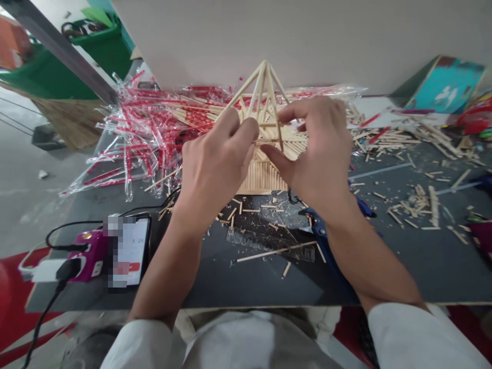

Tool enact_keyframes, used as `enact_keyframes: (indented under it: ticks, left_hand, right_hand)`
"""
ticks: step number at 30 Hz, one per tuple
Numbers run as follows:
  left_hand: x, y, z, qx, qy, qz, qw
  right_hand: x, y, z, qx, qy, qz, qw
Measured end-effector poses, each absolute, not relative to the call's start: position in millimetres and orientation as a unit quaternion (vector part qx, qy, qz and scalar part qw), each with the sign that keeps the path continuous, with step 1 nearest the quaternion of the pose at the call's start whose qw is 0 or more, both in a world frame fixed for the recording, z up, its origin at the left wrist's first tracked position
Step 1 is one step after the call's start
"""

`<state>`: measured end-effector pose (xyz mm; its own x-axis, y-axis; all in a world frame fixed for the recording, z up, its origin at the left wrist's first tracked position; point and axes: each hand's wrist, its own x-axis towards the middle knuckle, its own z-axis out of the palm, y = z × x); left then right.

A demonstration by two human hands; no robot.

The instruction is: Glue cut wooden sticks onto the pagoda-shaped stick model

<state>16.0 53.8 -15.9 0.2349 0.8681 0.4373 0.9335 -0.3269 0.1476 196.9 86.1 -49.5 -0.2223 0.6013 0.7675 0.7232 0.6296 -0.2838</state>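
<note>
A pyramid-shaped frame of thin wooden sticks [261, 82] is between my hands, its tip pointing up. My left hand [219, 154] is closed on its left side, with the fingertips partly hidden. My right hand [317, 148] pinches around the right leg, thumb below and fingers above. Just behind and under the frame stands a model built of tightly packed sticks [265, 177], with a slatted front wall. Whether the frame touches this model I cannot tell. Below my right forearm lies a blue-handled tool [325, 238], mostly covered.
Torn red-and-clear wrappers [142, 133] heap at the left back. Loose sticks [388, 141] and cut bits lie right. A clear ruler [269, 243] is in front. At the left are a phone [132, 256] and a purple power adapter [90, 251] with cables.
</note>
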Motion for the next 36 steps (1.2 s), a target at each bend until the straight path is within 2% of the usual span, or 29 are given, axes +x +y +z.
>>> enact_keyframes:
  ticks: [5,11,17,21,30,36]
  left_hand:
    - [18.4,54.5,-15.5,-0.785,-0.571,-0.225,0.082]
    - [23.0,53.9,-16.4,-0.778,-0.576,-0.235,0.09]
    - [21.8,56.2,-21.5,-0.768,-0.572,-0.287,0.044]
    - [20.9,55.9,-22.2,-0.771,-0.572,-0.276,0.039]
    - [25.9,54.7,-25.8,-0.759,-0.582,-0.291,-0.012]
    - [27.1,53.7,-25.9,-0.767,-0.568,-0.297,0.028]
  right_hand:
    - [199.7,89.2,-54.2,-0.456,-0.783,-0.03,0.422]
    - [201.5,86.8,-50.5,-0.456,-0.781,-0.02,0.427]
    - [202.9,85.8,-51.0,-0.455,-0.781,-0.007,0.428]
    - [202.7,87.7,-52.5,-0.437,-0.776,-0.016,0.453]
    - [203.3,87.4,-52.0,-0.44,-0.78,-0.009,0.445]
    - [203.1,85.3,-51.7,-0.437,-0.778,-0.006,0.451]
